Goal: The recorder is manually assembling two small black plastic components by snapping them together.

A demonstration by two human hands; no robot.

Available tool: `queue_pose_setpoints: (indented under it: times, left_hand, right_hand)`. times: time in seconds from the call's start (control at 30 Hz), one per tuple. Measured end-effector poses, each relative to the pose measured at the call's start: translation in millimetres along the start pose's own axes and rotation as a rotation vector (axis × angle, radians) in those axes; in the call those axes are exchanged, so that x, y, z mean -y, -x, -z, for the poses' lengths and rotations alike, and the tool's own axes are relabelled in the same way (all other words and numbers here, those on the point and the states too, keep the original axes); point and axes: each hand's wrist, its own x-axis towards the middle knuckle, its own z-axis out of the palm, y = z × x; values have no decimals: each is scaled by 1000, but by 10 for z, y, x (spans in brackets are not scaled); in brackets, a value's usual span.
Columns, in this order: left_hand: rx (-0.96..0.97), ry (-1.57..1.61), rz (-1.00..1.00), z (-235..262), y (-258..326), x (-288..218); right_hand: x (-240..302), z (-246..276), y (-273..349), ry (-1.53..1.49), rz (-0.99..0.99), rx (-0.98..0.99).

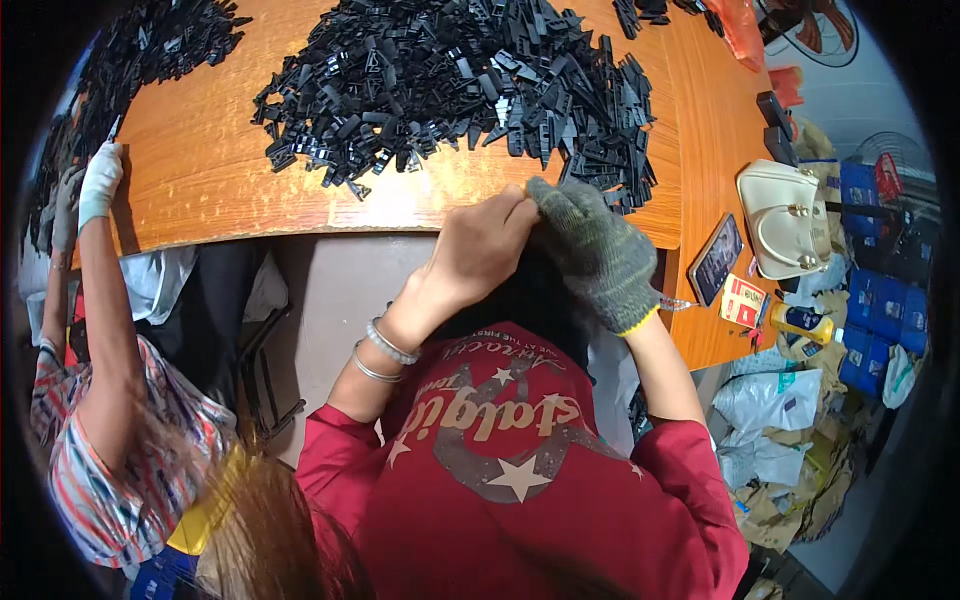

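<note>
The bare left hand (483, 245) and the gloved right hand (600, 240) meet at the fingers mid-frame, by the near edge of the bench (200, 150). Both look curled; whether they pinch a piece I cannot tell. The big heap of black pieces (450, 80) fills the upper middle, so plenty seems left; I see no separate finished pile. A smaller heap (165, 40) lies upper left, near a co-worker's white-gloved hand (101, 180).
</note>
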Motion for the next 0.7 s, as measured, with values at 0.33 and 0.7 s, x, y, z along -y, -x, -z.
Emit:
queue_pose_setpoints:
  times: [0.33,0.7]
  left_hand:
    - [-74,-502,503,355,-78,448]
    - [101,23,314,148,161,268]
  right_hand:
    - [-44,-225,169,-44,-156,-138]
    - [-120,-192,-79,-219,-67,-94]
